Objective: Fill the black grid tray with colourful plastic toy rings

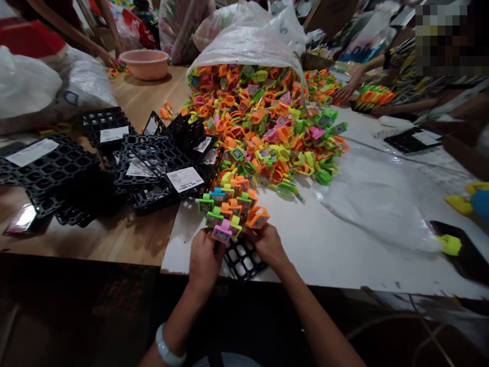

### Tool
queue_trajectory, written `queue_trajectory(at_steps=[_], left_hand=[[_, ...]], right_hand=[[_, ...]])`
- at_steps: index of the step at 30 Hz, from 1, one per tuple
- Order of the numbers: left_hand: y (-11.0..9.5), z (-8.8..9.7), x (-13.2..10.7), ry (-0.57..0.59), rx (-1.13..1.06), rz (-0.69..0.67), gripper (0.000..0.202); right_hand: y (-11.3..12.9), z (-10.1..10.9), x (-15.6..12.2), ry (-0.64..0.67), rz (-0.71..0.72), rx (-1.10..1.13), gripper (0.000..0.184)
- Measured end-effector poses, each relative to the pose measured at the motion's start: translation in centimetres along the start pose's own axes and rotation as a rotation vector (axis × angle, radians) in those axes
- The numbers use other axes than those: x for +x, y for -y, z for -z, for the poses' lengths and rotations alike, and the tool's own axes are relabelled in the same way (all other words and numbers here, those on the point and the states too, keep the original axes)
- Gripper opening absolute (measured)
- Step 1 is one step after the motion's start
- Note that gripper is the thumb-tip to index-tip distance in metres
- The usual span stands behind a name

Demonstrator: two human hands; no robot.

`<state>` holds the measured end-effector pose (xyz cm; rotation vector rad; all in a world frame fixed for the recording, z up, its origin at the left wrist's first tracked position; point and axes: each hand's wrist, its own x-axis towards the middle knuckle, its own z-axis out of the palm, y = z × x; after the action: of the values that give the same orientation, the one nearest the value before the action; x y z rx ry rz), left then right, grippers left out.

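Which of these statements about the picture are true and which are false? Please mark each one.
1. Both hands, left hand and right hand, are at a black grid tray partly filled with small plastic toys. True.
2. The big pile of toys spills from a cardboard box. False: it spills from a clear plastic bag.
3. A stack of black grid trays lies left of the pile. True.
4. The pink basin stands on the white sheet near the hands. False: it stands far back on the wooden table.
5. The left wrist wears a white band. True.
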<state>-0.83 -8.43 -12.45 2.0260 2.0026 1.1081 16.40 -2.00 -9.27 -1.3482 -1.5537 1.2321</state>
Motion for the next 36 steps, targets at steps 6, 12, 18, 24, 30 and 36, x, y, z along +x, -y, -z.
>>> queue_trajectory(at_steps=[6,12,18,24,30,36], left_hand=[[-0.2,0.1,0.1,0.024,0.002,0.024,0.013],[-0.2,-0.2,0.2,0.039,0.004,0.065,0.013],[0.1,-0.1,-0.1,0.013,-0.068,0.069,0.017],[0.3,-0.2,-0.2,0.005,-0.109,0.087,0.018],[0.4,-0.1,-0.1,0.018,-0.106,0.089,0.018],[0.5,-0.2,-0.2,0.037,-0.087,0.106,0.016]], right_hand=[[-0.2,-0.3,-0.6,-0.006,0.203,-0.284,0.019],[-0.2,-1.9,-0.6,-0.022,0.346,-0.446,0.025],[1.0,0.2,-0.3,0.143,0.221,-0.254,0.019],[0.8,3.1,7.0,-0.398,0.133,-0.354,0.022],[0.4,3.6,10.2,-0.317,0.009,-0.319,0.013],[0.3,2.7,2.6,-0.106,-0.131,0.245,0.037]])
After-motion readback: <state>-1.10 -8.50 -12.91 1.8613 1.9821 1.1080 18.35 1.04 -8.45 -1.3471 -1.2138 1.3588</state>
